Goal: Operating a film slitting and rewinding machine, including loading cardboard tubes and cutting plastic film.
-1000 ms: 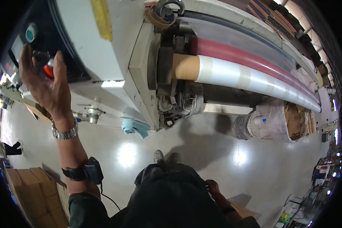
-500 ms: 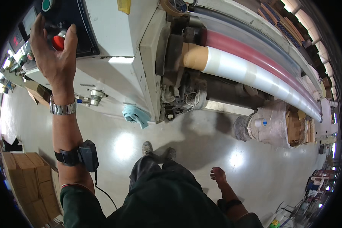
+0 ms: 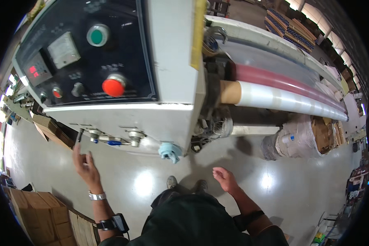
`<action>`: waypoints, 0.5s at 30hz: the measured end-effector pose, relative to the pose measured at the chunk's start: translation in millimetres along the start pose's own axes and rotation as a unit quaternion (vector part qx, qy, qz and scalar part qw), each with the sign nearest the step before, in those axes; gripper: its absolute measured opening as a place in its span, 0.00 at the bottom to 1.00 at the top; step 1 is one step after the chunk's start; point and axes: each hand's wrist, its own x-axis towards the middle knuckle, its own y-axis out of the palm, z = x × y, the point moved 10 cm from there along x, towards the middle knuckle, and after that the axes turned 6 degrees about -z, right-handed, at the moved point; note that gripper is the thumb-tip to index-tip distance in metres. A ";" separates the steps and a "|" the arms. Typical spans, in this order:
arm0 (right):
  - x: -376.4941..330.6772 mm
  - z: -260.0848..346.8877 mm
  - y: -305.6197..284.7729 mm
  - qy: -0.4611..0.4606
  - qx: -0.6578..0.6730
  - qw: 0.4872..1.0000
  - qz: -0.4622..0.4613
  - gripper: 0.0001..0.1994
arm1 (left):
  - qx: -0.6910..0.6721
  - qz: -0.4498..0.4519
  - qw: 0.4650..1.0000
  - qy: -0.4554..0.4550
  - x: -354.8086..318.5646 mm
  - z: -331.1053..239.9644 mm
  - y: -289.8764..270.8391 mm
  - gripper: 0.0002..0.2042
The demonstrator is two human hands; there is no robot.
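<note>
My left hand is below the control cabinet's underside, its index finger stretched up and the other fingers partly bent. That fingertip is at the lower end of a small black lever; I cannot tell whether they touch. Beside the lever are a metal regulator knob and a blue-handled valve. Above is the dark control panel with a red push button, a green button and a lit red display. My right hand hangs over the floor, fingers loosely bent, holding nothing.
A light blue cloth hangs from the cabinet's lower edge. To the right runs a machine with a white film roll and a red roller. A wrapped drum stands beneath. Cardboard boxes are stacked at lower left.
My left hand has left the red button and dropped to the lever below the cabinet. My right hand has risen a little and shifted left. The view now shows more of the panel.
</note>
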 end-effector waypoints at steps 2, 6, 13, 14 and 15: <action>25.9 100.2 41.9 -0.064 -0.037 0.996 0.057 0.17 | 0.022 0.030 0.999 -0.021 -9.9 31.9 -6.4 0.23; 46.6 232.9 103.3 -0.197 -0.070 0.967 0.147 0.19 | 0.005 0.058 0.998 -0.018 -11.8 22.5 21.5 0.23; 55.3 340.1 195.2 -0.395 -0.146 0.900 0.118 0.23 | -0.059 0.123 0.991 0.004 -6.3 20.2 38.3 0.19; 52.0 353.4 202.7 -0.398 -0.151 0.895 0.131 0.23 | -0.066 0.113 0.991 0.006 -6.5 31.6 38.5 0.18; 53.4 354.9 214.0 -0.431 -0.162 0.880 0.117 0.23 | -0.071 0.123 0.990 0.003 -4.7 30.6 43.4 0.18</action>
